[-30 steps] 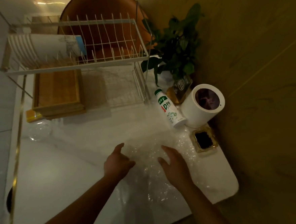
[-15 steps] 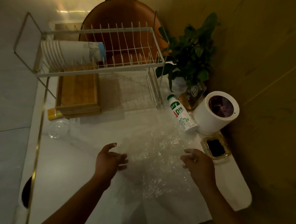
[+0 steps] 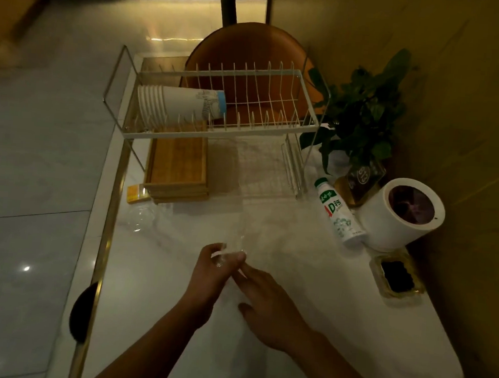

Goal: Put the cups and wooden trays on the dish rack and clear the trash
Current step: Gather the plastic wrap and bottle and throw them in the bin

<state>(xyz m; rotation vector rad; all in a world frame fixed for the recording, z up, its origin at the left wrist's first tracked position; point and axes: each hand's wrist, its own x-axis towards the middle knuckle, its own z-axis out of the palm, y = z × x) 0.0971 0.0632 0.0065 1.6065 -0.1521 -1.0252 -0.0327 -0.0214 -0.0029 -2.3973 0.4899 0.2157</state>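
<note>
The paper cups (image 3: 180, 107) already lie stacked on their side on the top shelf of the dish rack (image 3: 303, 99), at about 11 o'clock from the hands. The wooden trays (image 3: 179, 166) sit in a pile on the bottom level of the rack, right under the cups. So that part of the job looks done. What is left looks like the trash. The left hand (image 3: 211, 277) has its fingers (image 3: 239, 257) pinched shut on a clear plastic wrap (image 3: 243, 241), which is very hard to see and seems to stretch up from the pinch toward 12 o'clock. The right hand (image 3: 266, 305) is just beside the left one with its fingers out flat; I cannot tell if it grips the wrap too. Other bits still lie on the white tabletop (image 3: 321, 326): a clear plastic cup (image 3: 142, 219) on its side at 10 o'clock, a small yellow box (image 3: 134, 194) just past it by the trays, and a milk bottle (image 3: 339, 214) lying down at 1 o'clock. The white bin (image 3: 397, 214) stands touching the bottle, and that is likely where the trash should go. A dark little tray (image 3: 395, 275) sits at 3 o'clock.
</note>
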